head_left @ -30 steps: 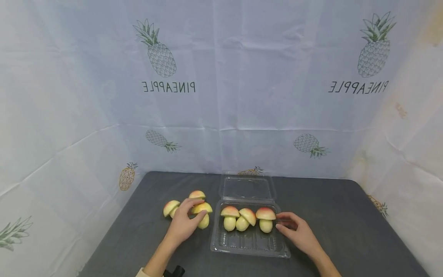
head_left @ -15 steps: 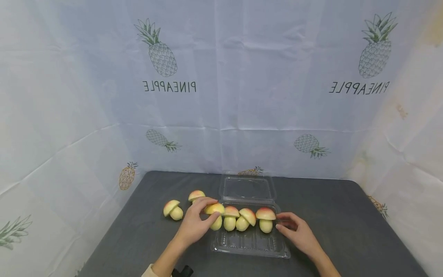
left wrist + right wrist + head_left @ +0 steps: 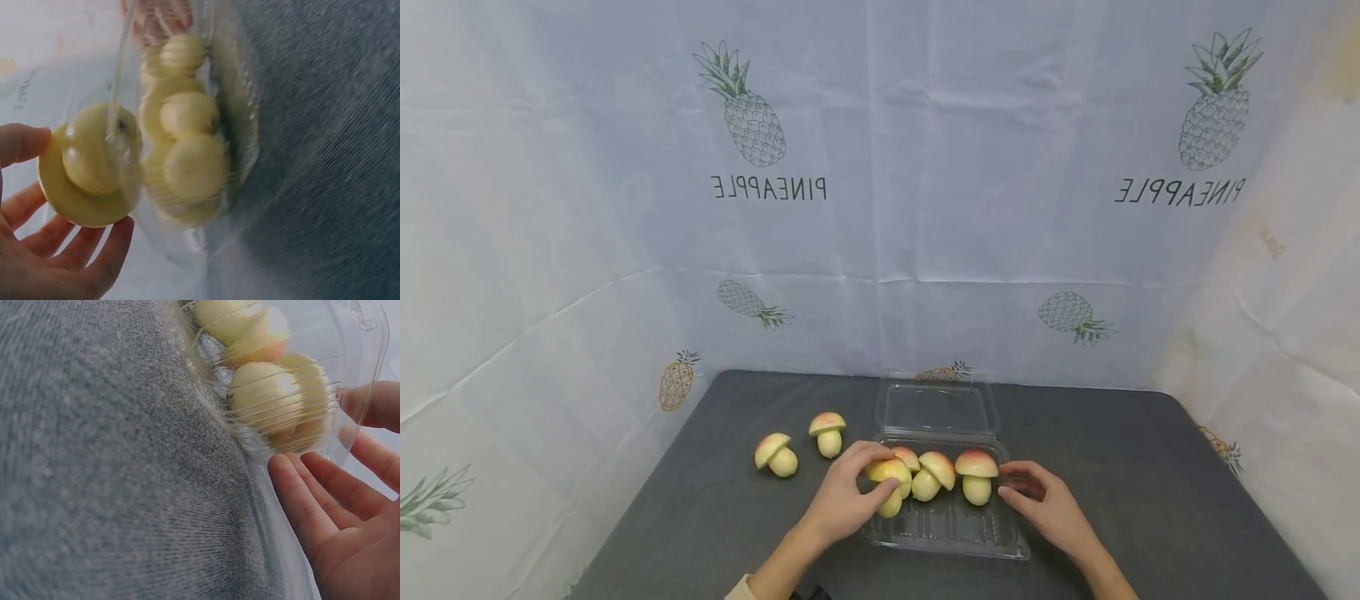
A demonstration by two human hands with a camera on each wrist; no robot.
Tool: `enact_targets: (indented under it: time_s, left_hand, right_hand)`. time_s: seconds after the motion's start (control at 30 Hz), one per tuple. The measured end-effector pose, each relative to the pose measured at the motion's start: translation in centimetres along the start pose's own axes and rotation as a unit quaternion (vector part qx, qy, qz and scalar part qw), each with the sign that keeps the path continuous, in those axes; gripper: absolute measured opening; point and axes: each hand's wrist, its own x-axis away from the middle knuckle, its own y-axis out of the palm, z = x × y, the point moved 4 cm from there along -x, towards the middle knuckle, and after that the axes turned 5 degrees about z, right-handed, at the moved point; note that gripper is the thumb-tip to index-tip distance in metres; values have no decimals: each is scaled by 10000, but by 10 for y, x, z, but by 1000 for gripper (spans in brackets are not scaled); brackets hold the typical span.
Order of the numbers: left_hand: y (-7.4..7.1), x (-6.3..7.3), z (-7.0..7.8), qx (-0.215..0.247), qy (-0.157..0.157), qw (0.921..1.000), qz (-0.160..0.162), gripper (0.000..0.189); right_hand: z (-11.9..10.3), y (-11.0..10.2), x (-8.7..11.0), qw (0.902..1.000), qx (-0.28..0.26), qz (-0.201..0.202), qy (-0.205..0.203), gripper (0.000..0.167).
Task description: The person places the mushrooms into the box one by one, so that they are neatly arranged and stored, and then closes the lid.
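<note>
My left hand (image 3: 844, 502) grips a yellow toy mushroom (image 3: 92, 150) by its cap, thumb on one side and fingers on the other. It is over the left part of a clear plastic container (image 3: 951, 543), whose hinged lid stands open at the back. Inside, three toy mushrooms with reddish caps form a row: a right one (image 3: 976, 463), a middle one (image 3: 937, 468), and a left one (image 3: 907, 457), partly hidden by the held one. My right hand (image 3: 1051, 505) touches the container's right side with its fingertips, thumb near the rim.
Two more toy mushrooms lie left of the container, one farther back (image 3: 827, 429) and one nearer the left edge (image 3: 777, 454). The dark table (image 3: 1112, 467) meets a pale curtain (image 3: 880, 208) printed with pineapples behind it. The clear lid (image 3: 936, 407) lies spread toward the curtain.
My left hand has carried the toy mushroom rightward from the loose group to over the container's left part, then slightly nearer me. The right hand stays at the container's side.
</note>
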Motion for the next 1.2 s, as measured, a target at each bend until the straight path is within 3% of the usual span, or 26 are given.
enact_targets:
  time_s: [0.17,0.37,0.57,0.93,1.2]
  left_hand:
    - [9,3,-3,-73,181,9997,-114,30]
    - [16,7,-2,-511,522,9972,-160,30]
    - [20,11,-3,-797,587,9946,-320,29]
    - [19,15,-6,-1483,900,9842,-364,26]
    - [16,19,-6,-1498,908,9835,-460,26]
  right_hand:
    - [-1,0,0,10000,-14,25,65,38]
    - [0,0,1,9999,-3,6,103,39]
    - [0,1,1,9998,-20,5,177,39]
    - [-1,2,0,10000,-48,-30,82,39]
    - [-2,3,1,9999,-84,-62,64,39]
